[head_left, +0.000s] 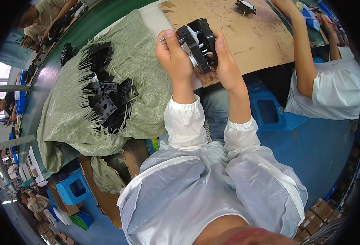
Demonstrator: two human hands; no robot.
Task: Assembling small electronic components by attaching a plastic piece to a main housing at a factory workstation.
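Note:
Between my two hands, above the near edge of the cardboard-covered bench, is a black plastic gear assembly with white gears and a metal shaft sticking out at its left. My left hand grips its left side, thumb on top beside the shaft. Wrapped round the right side is my right hand, its fingers partly hidden behind the black housing. To the left, a green woven sack lies on the bench, its frayed mouth showing several black plastic housings.
Another black assembly sits on the cardboard sheet at the far side. A co-worker's arm reaches over the bench at right, beside a blue stool. An open cardboard box stands below the sack. More people work at far left.

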